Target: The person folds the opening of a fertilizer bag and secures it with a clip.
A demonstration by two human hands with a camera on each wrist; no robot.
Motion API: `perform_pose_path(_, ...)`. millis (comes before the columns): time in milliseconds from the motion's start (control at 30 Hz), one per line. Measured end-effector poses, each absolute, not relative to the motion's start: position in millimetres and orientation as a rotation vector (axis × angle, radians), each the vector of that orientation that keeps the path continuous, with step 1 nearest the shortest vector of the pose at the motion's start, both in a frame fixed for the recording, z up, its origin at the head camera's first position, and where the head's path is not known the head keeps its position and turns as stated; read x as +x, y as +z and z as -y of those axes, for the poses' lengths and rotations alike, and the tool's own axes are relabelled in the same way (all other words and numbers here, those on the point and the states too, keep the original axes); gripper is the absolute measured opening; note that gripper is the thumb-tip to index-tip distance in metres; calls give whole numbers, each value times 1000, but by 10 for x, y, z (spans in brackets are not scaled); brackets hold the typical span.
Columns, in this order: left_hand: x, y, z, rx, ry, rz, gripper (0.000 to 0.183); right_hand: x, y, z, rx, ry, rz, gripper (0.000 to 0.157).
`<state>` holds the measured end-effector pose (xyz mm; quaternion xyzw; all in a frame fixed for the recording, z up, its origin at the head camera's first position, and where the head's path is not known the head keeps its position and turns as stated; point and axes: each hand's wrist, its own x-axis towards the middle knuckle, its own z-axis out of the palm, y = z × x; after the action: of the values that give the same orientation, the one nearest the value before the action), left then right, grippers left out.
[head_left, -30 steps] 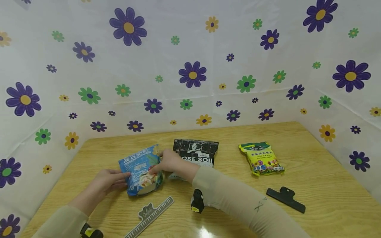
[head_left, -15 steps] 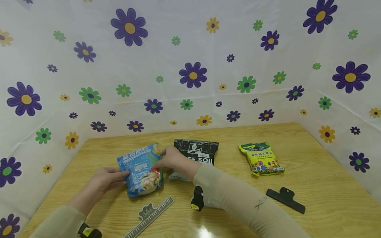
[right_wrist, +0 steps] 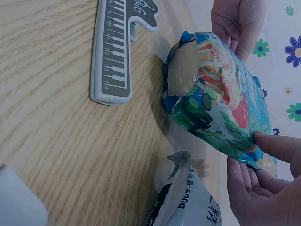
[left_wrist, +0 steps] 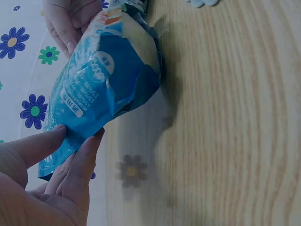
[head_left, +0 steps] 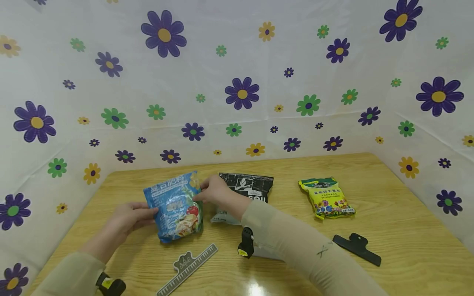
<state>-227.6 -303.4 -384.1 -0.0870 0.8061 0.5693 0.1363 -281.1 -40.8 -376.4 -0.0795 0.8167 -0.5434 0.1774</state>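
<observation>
A blue fertilizer bag (head_left: 175, 209) with pictured vegetables stands nearly upright at the left of the table, its printed front facing me. My left hand (head_left: 131, 218) pinches its left edge between thumb and fingers; the left wrist view shows this grip on the blue plastic (left_wrist: 94, 89) closely. On the opposite edge, my right hand (head_left: 218, 191) pinches the bag near its upper corner. In the right wrist view the bag's bottom (right_wrist: 183, 70) bulges above its shadow on the wood. A black and white soil bag (head_left: 246, 185) lies behind my right hand, partly covered by it.
A grey clip with piano-key print (head_left: 187, 269) lies in front of the blue bag. Farther right are a yellow fertilizer bag (head_left: 329, 199) and a black clip (head_left: 357, 248). A pale object (head_left: 268, 251) is partly hidden under my right forearm. Flowered cloth (head_left: 207, 74) surrounds the table.
The blue bag has been tipped up from leaning back to nearly upright, its top rising slightly. Both hands have moved up a little with it, and the right fingers have slid toward its edge.
</observation>
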Motion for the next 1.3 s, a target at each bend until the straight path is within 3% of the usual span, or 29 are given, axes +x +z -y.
perform_pose_path(1300, -2333, -3725, 3048, -205, 1577, -2446, 48, -2878, -3687, 376, -259, -1716, -2256, 44)
